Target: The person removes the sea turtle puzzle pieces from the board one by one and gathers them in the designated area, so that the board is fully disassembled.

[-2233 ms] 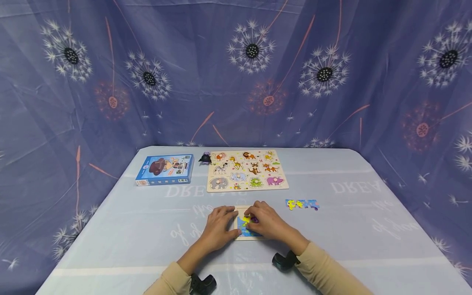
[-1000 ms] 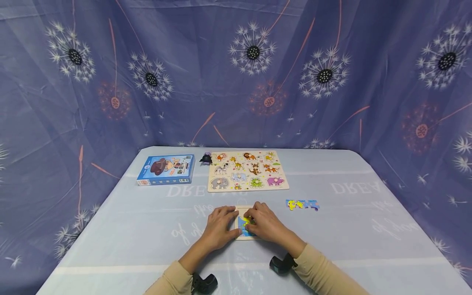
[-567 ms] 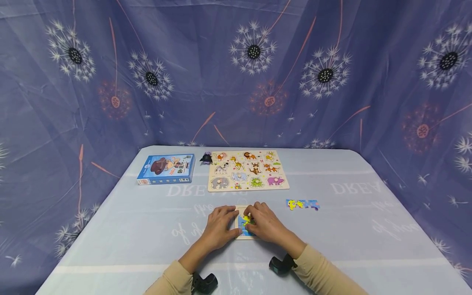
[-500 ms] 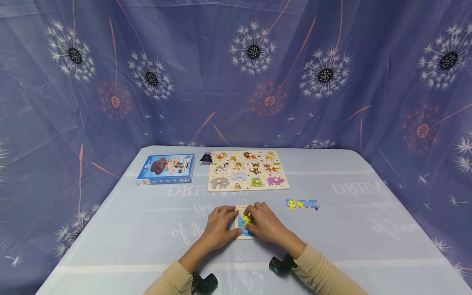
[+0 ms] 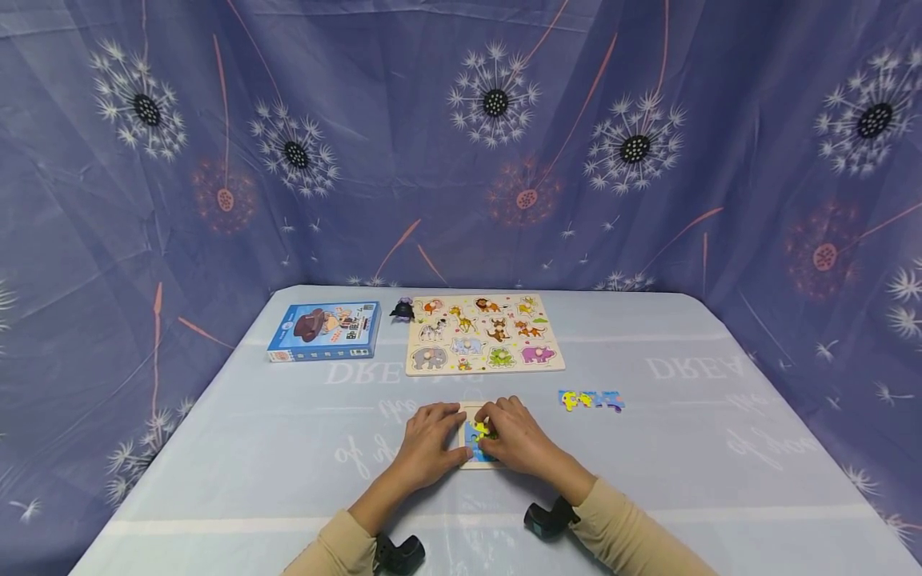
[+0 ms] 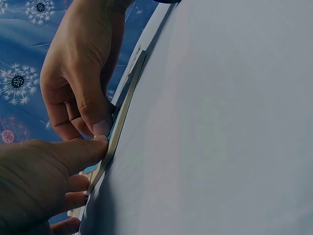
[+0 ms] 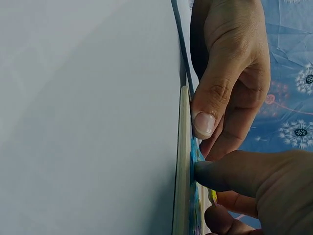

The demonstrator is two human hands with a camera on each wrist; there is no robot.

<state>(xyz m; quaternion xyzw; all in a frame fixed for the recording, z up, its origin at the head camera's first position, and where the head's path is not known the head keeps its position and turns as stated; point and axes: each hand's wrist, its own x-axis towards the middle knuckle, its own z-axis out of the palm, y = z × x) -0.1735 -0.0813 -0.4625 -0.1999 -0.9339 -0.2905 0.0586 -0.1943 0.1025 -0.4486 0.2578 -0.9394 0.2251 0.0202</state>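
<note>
In the head view, my left hand (image 5: 425, 446) holds the left side of a small wooden puzzle tray (image 5: 471, 466), thumb at its near corner and fingertips at the far one. Blue and yellow jigsaw pieces (image 5: 471, 432) lie inside the tray. Over its right part my right hand (image 5: 522, 436) bends down, hiding that side. The right wrist view shows a small yellow-edged puzzle piece (image 7: 212, 196) pinched between that hand's thumb and forefinger, close above the tray. The left thumb (image 6: 93, 147) presses along the tray's edge in the left wrist view.
Several joined jigsaw pieces (image 5: 591, 400) lie right of the tray. Farther back sit a wooden animal peg puzzle (image 5: 484, 336), a small black figure (image 5: 402, 310) and a blue box (image 5: 324, 330). A patterned curtain (image 5: 403, 160) hangs behind the table.
The right hand has shifted slightly left over the tray. A purple patch seen by its fingers at first is hidden now. The left hand stays in place on the tray.
</note>
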